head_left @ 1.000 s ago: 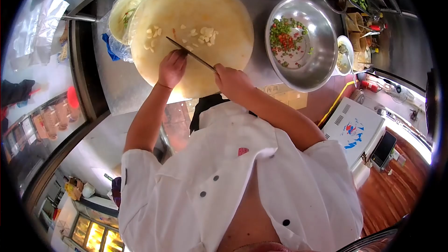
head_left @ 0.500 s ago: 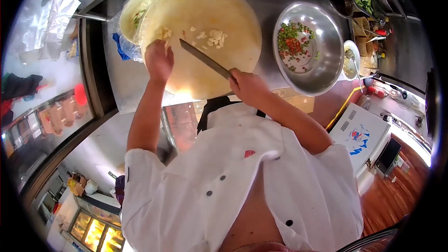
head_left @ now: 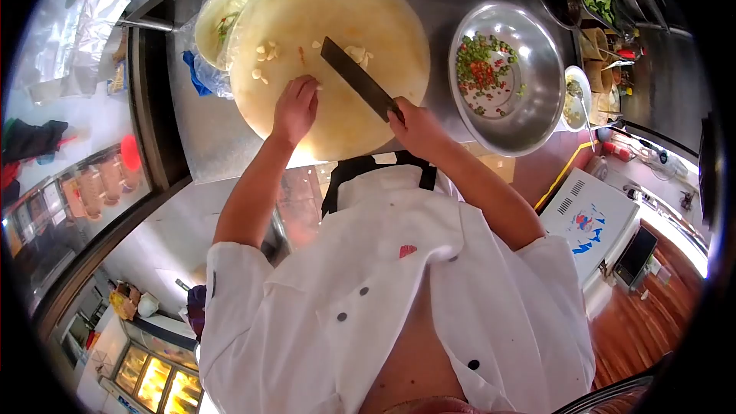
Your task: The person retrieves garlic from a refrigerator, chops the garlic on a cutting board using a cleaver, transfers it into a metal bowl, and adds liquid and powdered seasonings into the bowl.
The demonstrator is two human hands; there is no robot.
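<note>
My right hand (head_left: 418,130) grips the handle of a cleaver (head_left: 356,80), whose blade slants up and left over the round cutting board (head_left: 383,15). My left hand (head_left: 297,110) is low over the board, left of the blade, its fingers curled together with a small pale garlic clove (head_left: 319,87) at the tips. Sliced garlic (head_left: 359,54) lies partly hidden behind the blade. More garlic cloves (head_left: 267,51) rest on the board's left side, and a thin reddish scrap (head_left: 301,56) lies between the groups.
Right of the board stands a steel bowl (head_left: 537,100) with chopped green and red peppers (head_left: 483,69). Beyond it is a small white bowl (head_left: 573,111) with a spoon. A plastic-lined bowl (head_left: 211,31) touches the board's left edge, near a blue cloth or bag (head_left: 197,77).
My left hand has moved right and slightly down, off the left garlic, and now has a clove at its fingertips. The cleaver has shifted right and covers part of the sliced garlic.
</note>
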